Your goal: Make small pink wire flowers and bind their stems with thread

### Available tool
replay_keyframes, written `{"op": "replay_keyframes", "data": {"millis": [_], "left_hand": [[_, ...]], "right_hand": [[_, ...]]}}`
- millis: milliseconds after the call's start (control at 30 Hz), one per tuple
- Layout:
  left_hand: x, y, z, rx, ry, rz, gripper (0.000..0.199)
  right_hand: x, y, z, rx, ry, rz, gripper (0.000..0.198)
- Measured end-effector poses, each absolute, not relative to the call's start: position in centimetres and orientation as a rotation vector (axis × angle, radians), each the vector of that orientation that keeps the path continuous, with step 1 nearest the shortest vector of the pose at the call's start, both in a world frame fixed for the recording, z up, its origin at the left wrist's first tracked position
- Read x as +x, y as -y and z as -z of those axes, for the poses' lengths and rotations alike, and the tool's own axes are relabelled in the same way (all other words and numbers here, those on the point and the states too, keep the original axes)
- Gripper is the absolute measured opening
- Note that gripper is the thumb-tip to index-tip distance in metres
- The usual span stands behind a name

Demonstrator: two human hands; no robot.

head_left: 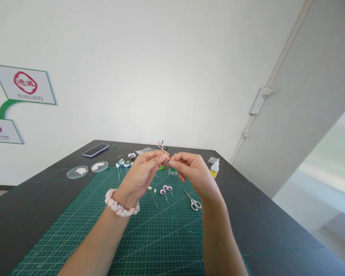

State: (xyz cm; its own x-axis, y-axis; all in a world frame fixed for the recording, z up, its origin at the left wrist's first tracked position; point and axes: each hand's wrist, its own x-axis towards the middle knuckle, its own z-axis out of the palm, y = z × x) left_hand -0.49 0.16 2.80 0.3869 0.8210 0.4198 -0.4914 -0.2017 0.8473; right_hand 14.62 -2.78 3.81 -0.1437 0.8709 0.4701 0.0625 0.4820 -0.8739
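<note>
My left hand (148, 165), with a pink scrunchie (121, 207) on its wrist, pinches the thin stem of a pink artificial flower petal (160, 144) raised above the mat. Close beside it, my right hand (189, 165) has thumb and forefinger pressed together near the lower stem. What those fingers hold is too fine to make out. Below the hands, several pink-purple wired petals (165, 189) and a small green-leaf stem (153, 193) lie on the green cutting mat (149, 237). White-handled scissors (194, 203) rest to the right of them.
A phone (96, 150) and two clear dishes with white pieces (77, 172) are at the left. Blue wired flowers (123, 165) lie behind my left hand. A glue bottle (214, 168) with a yellow label stands at the right. A white wall closes off the table's far side.
</note>
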Motion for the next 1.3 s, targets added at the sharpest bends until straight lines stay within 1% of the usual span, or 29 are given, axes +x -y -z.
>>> {"op": "replay_keyframes", "data": {"millis": [1300], "left_hand": [[-0.41,0.07,-3.02,1.309,-0.403,-1.287,0.018]], "right_hand": [[14.18,3.08,-4.04,-0.885,1.522,-0.792,0.019]]}}
